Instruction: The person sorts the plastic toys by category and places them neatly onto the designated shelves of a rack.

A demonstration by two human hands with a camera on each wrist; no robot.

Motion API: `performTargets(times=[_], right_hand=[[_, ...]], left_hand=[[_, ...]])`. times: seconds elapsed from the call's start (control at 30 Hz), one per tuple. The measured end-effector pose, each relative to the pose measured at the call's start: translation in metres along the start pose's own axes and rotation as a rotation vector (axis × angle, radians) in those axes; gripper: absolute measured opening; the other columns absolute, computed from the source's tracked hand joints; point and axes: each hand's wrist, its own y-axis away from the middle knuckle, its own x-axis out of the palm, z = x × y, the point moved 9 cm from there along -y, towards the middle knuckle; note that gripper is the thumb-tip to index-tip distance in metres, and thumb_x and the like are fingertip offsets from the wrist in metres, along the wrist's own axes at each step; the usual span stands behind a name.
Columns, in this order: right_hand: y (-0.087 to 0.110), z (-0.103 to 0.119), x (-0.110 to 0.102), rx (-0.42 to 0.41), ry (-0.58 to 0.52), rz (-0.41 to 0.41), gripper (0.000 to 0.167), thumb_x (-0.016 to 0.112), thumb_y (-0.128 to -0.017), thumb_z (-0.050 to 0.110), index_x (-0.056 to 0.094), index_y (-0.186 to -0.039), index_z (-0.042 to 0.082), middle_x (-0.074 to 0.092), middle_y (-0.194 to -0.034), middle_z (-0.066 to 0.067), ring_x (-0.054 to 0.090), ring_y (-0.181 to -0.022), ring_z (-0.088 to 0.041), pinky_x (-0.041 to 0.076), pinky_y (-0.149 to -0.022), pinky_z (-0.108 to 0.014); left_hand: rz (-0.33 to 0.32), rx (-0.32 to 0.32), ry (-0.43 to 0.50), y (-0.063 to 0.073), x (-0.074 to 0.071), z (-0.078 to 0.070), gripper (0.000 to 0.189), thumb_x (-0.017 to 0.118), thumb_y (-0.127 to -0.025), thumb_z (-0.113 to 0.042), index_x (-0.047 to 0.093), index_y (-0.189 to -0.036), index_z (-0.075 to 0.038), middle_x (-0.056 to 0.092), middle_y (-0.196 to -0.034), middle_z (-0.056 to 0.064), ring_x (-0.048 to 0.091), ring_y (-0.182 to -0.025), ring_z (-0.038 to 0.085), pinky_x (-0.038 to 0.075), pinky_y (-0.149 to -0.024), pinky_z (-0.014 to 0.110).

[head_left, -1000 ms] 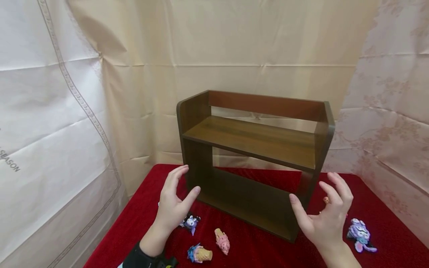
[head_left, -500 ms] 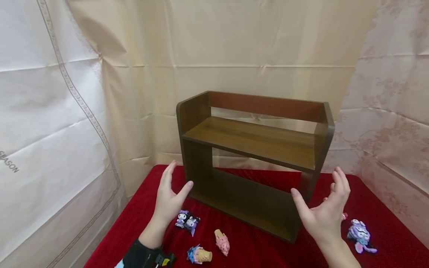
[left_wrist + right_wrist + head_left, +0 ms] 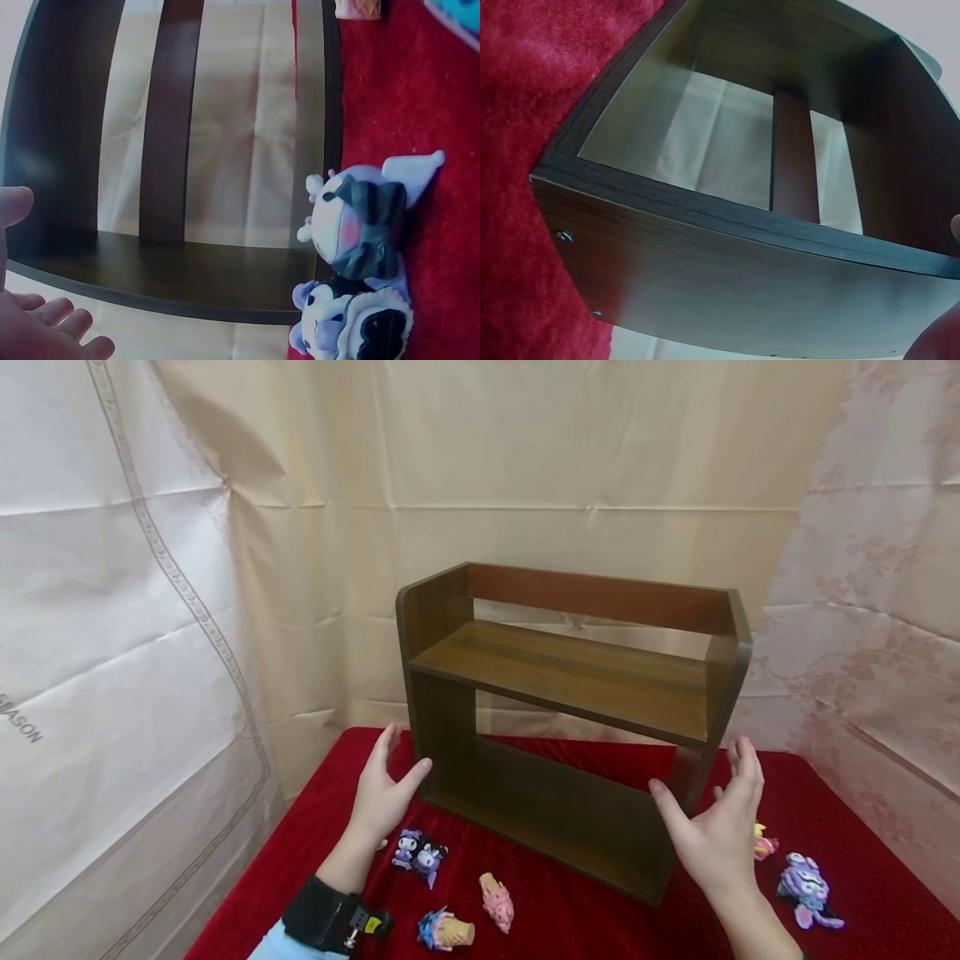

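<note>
A dark brown two-tier wooden shelf [image 3: 562, 672] stands upright on a red velvety cloth. My left hand [image 3: 378, 802] is beside its lower left side, fingers up and thumb spread apart, holding nothing. In the left wrist view that hand [image 3: 37, 326] shows at the lower left, near the side panel. My right hand [image 3: 720, 843] is at the lower right side, its thumb overlapping the panel's front edge and its fingers raised outside the panel. The right wrist view shows the shelf's outer side panel [image 3: 727, 277] close up, with only bits of the hand at the right edge.
On the cloth [image 3: 570, 931] near the left hand lie purple-and-black dolls [image 3: 420, 853], a blue-topped cone figure [image 3: 446, 930] and a pink cone figure [image 3: 497, 903]. Right of the right hand are a purple rabbit-eared figure [image 3: 805, 889] and a pink-and-yellow figure [image 3: 764, 843]. Draped fabric [image 3: 585, 460] hangs behind.
My left hand has shifted slightly left, away from the panel, uncovering the dolls. The right hand has turned and moved a little left, exposing the pink-and-yellow figure. The shelf stays put.
</note>
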Motion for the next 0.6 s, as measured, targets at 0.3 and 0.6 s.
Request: performTargets(times=[0.3, 0.6], right_hand=[[-0.006, -0.015, 0.009, 0.101, 0.054, 0.053, 0.104, 0.083, -0.082, 0.011, 0.018, -0.162, 0.029, 0.030, -0.159, -0.007, 0.042, -0.139, -0.035, 0.053, -0.090, -0.042], [-0.014, -0.001, 0.010, 0.105, 0.086, -0.013, 0.053, 0.065, -0.096, 0.010, 0.051, -0.147, 0.016, 0.062, -0.126, -0.012, 0.057, -0.111, -0.010, 0.040, -0.091, -0.023]], left_hand=[[-0.009, -0.037, 0.026, -0.025, 0.003, 0.007, 0.079, 0.071, -0.097, -0.028, 0.028, -0.159, -0.006, 0.044, -0.154, 0.017, 0.040, -0.143, 0.032, 0.032, -0.115, 0.054], [-0.074, -0.054, 0.006, -0.055, 0.006, 0.006, 0.049, 0.069, -0.098, -0.022, 0.055, -0.140, -0.002, 0.056, -0.132, 0.018, 0.056, -0.122, 0.036, 0.049, -0.102, 0.050]])
